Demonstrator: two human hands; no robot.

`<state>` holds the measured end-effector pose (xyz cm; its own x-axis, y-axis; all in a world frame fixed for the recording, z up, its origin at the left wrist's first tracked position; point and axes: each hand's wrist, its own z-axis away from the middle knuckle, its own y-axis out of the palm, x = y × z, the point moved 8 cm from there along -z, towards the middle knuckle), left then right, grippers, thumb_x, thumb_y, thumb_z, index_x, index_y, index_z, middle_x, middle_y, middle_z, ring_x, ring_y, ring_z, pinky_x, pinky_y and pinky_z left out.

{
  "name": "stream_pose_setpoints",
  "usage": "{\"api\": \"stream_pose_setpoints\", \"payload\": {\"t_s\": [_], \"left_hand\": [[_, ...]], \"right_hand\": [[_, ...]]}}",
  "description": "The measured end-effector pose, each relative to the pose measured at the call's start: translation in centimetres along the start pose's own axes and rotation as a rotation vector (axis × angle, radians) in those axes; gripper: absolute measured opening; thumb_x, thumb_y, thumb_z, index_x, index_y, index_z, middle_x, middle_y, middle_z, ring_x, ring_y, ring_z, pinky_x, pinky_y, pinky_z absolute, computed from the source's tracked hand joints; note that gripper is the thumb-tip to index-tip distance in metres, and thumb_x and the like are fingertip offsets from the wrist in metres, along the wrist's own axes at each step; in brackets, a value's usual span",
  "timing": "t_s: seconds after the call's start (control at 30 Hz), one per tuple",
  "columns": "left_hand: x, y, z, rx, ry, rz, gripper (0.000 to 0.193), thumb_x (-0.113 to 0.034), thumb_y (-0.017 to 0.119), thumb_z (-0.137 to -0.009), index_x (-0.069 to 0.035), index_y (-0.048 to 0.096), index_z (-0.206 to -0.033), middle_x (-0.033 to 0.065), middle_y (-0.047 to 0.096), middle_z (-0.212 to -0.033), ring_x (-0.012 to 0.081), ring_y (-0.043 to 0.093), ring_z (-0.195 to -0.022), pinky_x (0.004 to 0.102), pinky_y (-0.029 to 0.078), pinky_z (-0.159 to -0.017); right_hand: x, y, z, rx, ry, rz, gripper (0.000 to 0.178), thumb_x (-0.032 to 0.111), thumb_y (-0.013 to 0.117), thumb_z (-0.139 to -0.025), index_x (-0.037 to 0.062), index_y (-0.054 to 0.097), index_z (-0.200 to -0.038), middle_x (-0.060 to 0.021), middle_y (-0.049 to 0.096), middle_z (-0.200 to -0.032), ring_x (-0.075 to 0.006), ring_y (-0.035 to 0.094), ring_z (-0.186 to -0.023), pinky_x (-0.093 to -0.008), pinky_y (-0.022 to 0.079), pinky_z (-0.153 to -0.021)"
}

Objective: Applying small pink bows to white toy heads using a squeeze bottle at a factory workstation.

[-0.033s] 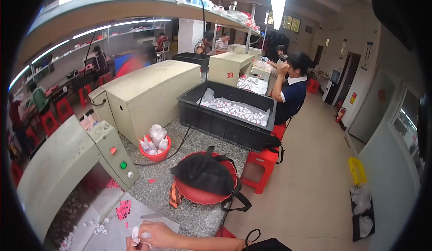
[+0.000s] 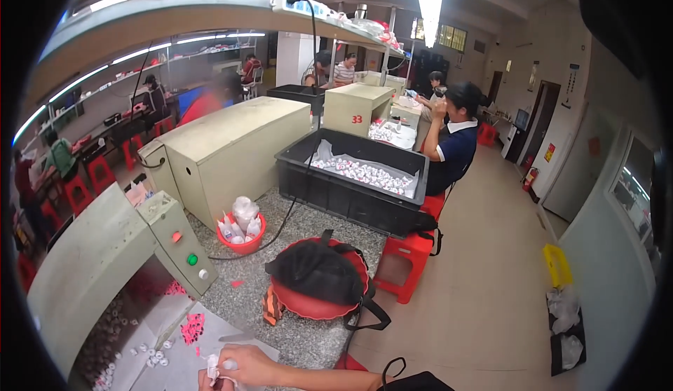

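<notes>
At the lower edge my right hand point(image 2: 249, 366) is closed, its fingers curled around a small, whitish, partly see-through thing point(image 2: 229, 365). My left hand point(image 2: 216, 384) shows only in part, closed just below and left of it, fingers pinching a small white piece point(image 2: 212, 363). The two hands almost touch, and their fingers hide most of what they hold. Beneath them lies a white sheet point(image 2: 179, 366). On it rest a pile of small pink pieces point(image 2: 192, 328) and several small white round parts point(image 2: 155, 356).
A beige machine housing point(image 2: 84, 258) with buttons arches over more white parts. Behind stand a red bowl of white bottles point(image 2: 242, 244), a red basin point(image 2: 315, 305) under a black bag point(image 2: 308, 268), and a black crate point(image 2: 350, 205) of white parts. A person point(image 2: 456, 135) sits beyond.
</notes>
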<state>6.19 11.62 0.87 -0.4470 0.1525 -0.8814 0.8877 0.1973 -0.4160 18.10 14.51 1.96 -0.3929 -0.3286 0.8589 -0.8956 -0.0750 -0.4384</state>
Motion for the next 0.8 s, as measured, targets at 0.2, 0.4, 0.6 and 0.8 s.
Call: {"api": "stream_pose_setpoints", "payload": {"t_s": [0.2, 0.4, 0.6, 0.8], "left_hand": [[3.0, -0.5, 0.7, -0.052, -0.096, 0.385, 0.024, 0.002, 0.061, -0.072, 0.005, 0.056, -0.095, 0.0071, 0.057, -0.084, 0.0129, 0.053, -0.077, 0.0256, 0.044, -0.071], [2.2, -2.4, 0.3, -0.104, -0.225, 0.563, 0.036, 0.004, 0.057, -0.074, 0.007, 0.050, -0.109, 0.0102, 0.057, -0.092, 0.0132, 0.054, -0.082, 0.0240, 0.045, -0.075], [2.7, -3.2, 0.1, -0.155, -0.269, 0.676, 0.036, 0.005, 0.054, -0.076, 0.008, 0.048, -0.112, 0.0109, 0.056, -0.094, 0.0149, 0.054, -0.084, 0.0257, 0.045, -0.078], [4.0, -4.4, 0.4, -0.203, -0.265, 0.688, 0.032, 0.005, 0.053, -0.077, 0.008, 0.049, -0.109, 0.0122, 0.056, -0.095, 0.0170, 0.055, -0.085, 0.0280, 0.045, -0.080]], "right_hand": [[-2.4, -5.6, 0.0, -0.241, 0.147, 0.165, 0.019, 0.018, 0.062, -0.071, 0.0062, 0.056, -0.084, -0.0121, 0.057, -0.083, -0.0292, 0.057, -0.079, -0.0363, 0.045, -0.066], [-2.1, -5.3, -0.5, -0.252, 0.071, 0.076, 0.041, 0.011, 0.062, -0.071, 0.0078, 0.041, -0.106, -0.0138, 0.055, -0.090, -0.0285, 0.056, -0.084, -0.0357, 0.044, -0.073], [-1.3, -2.5, -1.3, -0.066, 0.054, -0.247, 0.041, 0.007, 0.061, -0.074, 0.0059, 0.039, -0.109, -0.0105, 0.056, -0.090, -0.0220, 0.057, -0.082, -0.0316, 0.044, -0.071], [-1.6, -0.4, -1.4, 0.034, 0.185, -0.670, 0.029, 0.010, 0.062, -0.077, 0.0016, 0.050, -0.102, -0.0021, 0.056, -0.089, -0.0088, 0.053, -0.078, -0.0238, 0.042, -0.069]]}}
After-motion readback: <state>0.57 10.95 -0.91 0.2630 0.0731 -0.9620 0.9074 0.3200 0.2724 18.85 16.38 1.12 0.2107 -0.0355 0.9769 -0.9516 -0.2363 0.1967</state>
